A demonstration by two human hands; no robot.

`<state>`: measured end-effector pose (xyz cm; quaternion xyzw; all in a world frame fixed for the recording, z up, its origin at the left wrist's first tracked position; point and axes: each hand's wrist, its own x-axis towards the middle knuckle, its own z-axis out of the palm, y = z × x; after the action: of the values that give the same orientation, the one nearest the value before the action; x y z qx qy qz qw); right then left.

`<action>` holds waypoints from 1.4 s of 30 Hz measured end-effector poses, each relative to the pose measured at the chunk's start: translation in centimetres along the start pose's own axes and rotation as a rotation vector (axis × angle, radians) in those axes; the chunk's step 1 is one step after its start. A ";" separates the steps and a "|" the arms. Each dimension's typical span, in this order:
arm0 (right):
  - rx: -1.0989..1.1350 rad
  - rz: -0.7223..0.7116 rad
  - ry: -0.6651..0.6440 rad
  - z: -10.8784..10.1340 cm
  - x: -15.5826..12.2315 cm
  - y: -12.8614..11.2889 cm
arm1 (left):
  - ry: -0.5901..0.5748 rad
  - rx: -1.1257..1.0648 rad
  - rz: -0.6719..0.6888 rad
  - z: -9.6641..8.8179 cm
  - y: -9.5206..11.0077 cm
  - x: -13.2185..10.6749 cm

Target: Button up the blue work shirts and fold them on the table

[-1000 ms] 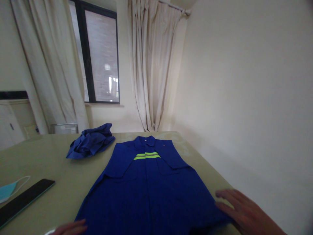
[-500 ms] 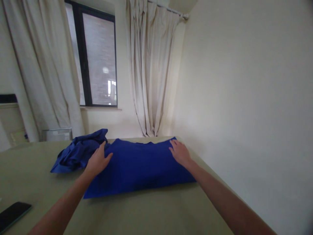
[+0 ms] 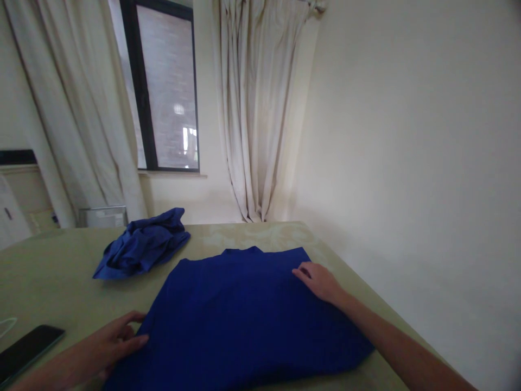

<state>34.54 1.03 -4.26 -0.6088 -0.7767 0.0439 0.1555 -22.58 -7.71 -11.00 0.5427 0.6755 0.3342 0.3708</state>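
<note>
A dark blue shirt point(image 3: 244, 315) lies spread on the table before me, its collar edge pointing away and its near end cut off by the frame. My left hand point(image 3: 120, 339) is at its left edge, thumb and forefinger apart and touching the cloth, the other fingers curled. Over the upper right of the shirt rests my right hand point(image 3: 319, 279), with thumb and forefinger brought together in a pinch at the cloth. A second blue cloth item point(image 3: 142, 244) sits crumpled beyond my left hand.
The table point(image 3: 61, 271) has a pale green top, and its right edge runs near a white wall point(image 3: 407, 163). A black phone point(image 3: 28, 347) lies at the left, with a pale cable point(image 3: 7, 326) beside it. Curtains point(image 3: 260, 108) and a window point(image 3: 171, 92) stand behind.
The shirt has come nearer to me and spread out longer. My left hand has moved down and left along its edge; my right hand has moved slightly right and nearer, its fingers closing.
</note>
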 end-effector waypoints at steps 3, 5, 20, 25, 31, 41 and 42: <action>-0.075 0.276 0.118 0.2 2.6 1.4 | 0.058 0.041 0.003 0.9 3.1 2.8; -0.055 0.395 0.123 0.8 4.0 2.1 | 0.160 0.043 -0.010 2.5 5.8 4.9; -0.062 0.300 0.347 -0.4 6.9 -0.4 | 0.282 0.393 0.132 2.8 8.6 7.6; 0.022 0.260 0.394 1.7 6.9 -0.1 | 0.344 0.694 0.163 3.5 7.9 6.2; 0.091 0.214 0.524 1.2 7.6 -1.2 | 0.437 0.720 0.285 2.7 9.1 6.2; 0.144 -0.129 0.184 3.9 2.9 -10.7 | 0.321 0.499 0.157 1.7 2.6 1.6; 0.164 -0.191 0.114 4.4 1.8 -12.1 | 0.279 0.397 0.093 1.2 2.1 0.5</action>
<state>21.60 0.25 -4.92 -0.5188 -0.8149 0.0575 0.2521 -20.57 -6.78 -9.83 0.5838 0.7470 0.2834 0.1445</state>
